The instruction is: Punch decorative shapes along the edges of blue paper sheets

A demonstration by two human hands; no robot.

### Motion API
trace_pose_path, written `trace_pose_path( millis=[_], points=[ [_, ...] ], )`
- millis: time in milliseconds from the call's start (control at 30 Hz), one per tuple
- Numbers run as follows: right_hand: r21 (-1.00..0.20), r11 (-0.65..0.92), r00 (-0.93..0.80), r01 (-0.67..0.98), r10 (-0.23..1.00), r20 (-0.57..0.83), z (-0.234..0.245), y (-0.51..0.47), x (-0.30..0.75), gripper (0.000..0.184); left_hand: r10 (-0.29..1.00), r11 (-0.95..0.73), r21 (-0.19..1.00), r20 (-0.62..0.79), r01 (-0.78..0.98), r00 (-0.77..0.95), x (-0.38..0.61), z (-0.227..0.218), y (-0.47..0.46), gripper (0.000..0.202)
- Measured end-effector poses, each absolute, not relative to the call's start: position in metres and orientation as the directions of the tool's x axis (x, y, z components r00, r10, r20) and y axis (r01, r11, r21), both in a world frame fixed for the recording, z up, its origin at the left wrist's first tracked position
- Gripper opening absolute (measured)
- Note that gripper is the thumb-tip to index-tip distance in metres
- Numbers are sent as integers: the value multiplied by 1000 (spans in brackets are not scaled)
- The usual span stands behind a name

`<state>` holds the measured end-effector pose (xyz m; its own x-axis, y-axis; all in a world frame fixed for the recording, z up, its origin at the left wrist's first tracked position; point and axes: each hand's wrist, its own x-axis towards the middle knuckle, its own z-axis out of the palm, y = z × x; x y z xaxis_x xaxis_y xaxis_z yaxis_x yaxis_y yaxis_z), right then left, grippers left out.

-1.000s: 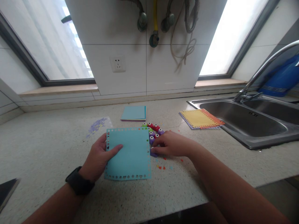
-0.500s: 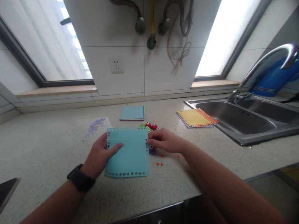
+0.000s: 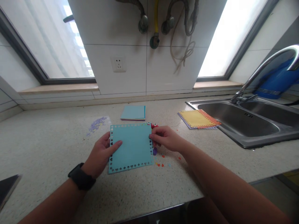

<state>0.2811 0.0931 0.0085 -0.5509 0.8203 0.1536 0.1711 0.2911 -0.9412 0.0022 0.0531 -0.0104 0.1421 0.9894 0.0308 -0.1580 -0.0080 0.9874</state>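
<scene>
A light-blue paper square (image 3: 133, 146) with small shapes punched along all its edges is held just above the speckled counter (image 3: 46, 149). My left hand (image 3: 101, 155), a black watch on its wrist, pinches the sheet's left edge with the thumb on top. My right hand (image 3: 164, 138) pinches the right edge near the top corner. Behind my right hand sit small colourful craft punches (image 3: 154, 125), mostly hidden by the sheet and my fingers; a purple one (image 3: 154, 151) peeks out below my hand.
A stack of blue paper (image 3: 133, 112) lies farther back. Yellow, orange and purple punched sheets (image 3: 198, 119) lie beside a steel sink (image 3: 243, 124) with a tap (image 3: 263, 70). Tiny paper cut-outs (image 3: 163, 164) dot the counter; purple scraps (image 3: 97, 124) lie at the left. A wall socket (image 3: 118, 63) and hoses (image 3: 163, 21) are above.
My right hand left the purple punch and took hold of the sheet's right edge. The sheet has risen slightly and shifted away from me, covering most of the punches.
</scene>
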Motion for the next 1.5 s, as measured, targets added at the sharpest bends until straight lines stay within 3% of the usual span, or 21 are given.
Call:
trace_pose_path(
  millis=[333, 1133, 1500],
  points=[
    [-987, 154, -463, 56, 879, 111, 13, 93, 281, 35, 973, 46, 988, -11, -146, 231, 1, -12, 52, 50],
    [-964, 266, -438, 26, 870, 228, 9, 101, 286, 28, 983, 73, 988, -48, -135, 179, 2, -12, 54, 44],
    [-967, 246, -455, 62, 869, 192, 11, 99, 287, 29, 987, 53, 994, -38, -92, 156, 2, -10, 53, 48]
  ],
)
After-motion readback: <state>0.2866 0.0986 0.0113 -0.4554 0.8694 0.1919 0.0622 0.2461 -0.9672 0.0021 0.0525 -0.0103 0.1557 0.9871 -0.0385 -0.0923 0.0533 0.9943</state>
